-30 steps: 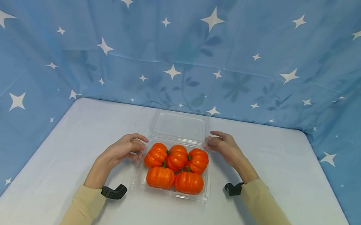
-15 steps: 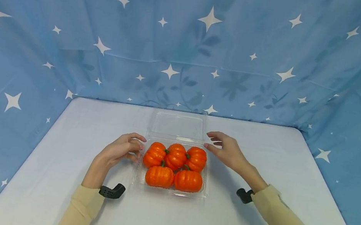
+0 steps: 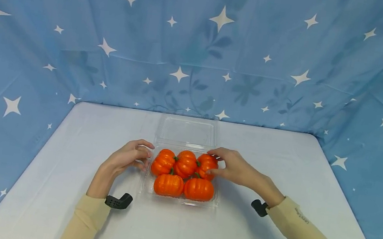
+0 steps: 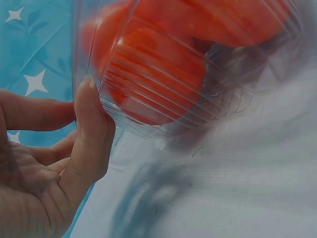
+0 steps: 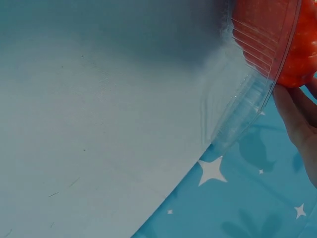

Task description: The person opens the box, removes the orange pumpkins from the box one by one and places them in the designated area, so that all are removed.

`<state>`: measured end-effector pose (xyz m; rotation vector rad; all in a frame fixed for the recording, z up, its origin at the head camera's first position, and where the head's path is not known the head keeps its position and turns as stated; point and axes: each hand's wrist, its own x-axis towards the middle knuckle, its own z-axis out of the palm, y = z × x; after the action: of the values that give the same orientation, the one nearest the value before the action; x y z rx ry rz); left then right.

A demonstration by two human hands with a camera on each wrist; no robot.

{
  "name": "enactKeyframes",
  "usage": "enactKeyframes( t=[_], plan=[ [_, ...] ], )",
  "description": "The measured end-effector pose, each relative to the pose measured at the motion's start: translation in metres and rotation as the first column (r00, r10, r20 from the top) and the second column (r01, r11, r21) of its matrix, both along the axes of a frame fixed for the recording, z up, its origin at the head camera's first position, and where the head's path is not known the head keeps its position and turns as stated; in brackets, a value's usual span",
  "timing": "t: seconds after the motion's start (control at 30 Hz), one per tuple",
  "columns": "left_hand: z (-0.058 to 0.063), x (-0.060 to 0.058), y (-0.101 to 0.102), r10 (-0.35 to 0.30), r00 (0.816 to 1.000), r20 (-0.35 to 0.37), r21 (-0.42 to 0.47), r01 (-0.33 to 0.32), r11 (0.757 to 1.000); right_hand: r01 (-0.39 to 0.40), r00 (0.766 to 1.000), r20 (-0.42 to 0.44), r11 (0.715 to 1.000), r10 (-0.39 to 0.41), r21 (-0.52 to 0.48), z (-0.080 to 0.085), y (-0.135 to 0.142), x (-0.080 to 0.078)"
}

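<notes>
The far-right pumpkin (image 3: 207, 162) sits directly left of the right hand (image 3: 232, 167), which is nearer to it than the left hand (image 3: 128, 155). The right hand straddles it, thumb on the near side and fingers bent over the far side; how firmly it grips cannot be told. The left hand pinches the left rim of the clear plastic box (image 3: 179, 201) between thumb and forefinger. The pumpkin is glossy orange, ribbed and roundish, with no marked long axis, its green stem (image 3: 198, 164) toward the box's middle. It lies in the box on the white counter (image 3: 174, 234), among four other pumpkins (image 3: 168, 185).
</notes>
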<state>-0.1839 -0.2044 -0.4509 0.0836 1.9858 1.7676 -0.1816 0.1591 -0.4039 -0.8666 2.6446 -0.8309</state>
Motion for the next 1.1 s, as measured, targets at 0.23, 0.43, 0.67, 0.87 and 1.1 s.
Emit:
enactKeyframes(
  t=[0.23,0.43,0.67,0.87,1.1],
  plan=[
    [-0.0015,-0.0009,0.0004,-0.007,1.000,0.002,0.000,0.007,1.000,-0.028,1.000,-0.010,0.997,0.028,0.069,0.0003,-0.0057,-0.0001],
    [-0.0017,-0.0017,0.0012,-0.006,1.000,-0.005,-0.002,0.006,1.000,-0.039,0.999,-0.010,0.997,0.040,0.072,0.0013,-0.0065,-0.0013],
    [-0.0012,-0.0011,0.0010,-0.001,1.000,-0.016,0.005,0.001,1.000,-0.061,0.998,-0.017,0.997,0.062,0.047,0.0017,-0.0056,-0.0022],
    [-0.0016,-0.0008,0.0004,0.006,1.000,-0.013,0.009,-0.005,1.000,-0.081,0.996,-0.028,0.995,0.082,0.050,0.0023,-0.0074,-0.0026],
    [-0.0036,-0.0018,-0.0009,0.008,1.000,-0.013,0.009,-0.008,1.000,-0.085,0.995,-0.051,0.996,0.085,0.010,0.0020,-0.0066,-0.0004]
  ],
)
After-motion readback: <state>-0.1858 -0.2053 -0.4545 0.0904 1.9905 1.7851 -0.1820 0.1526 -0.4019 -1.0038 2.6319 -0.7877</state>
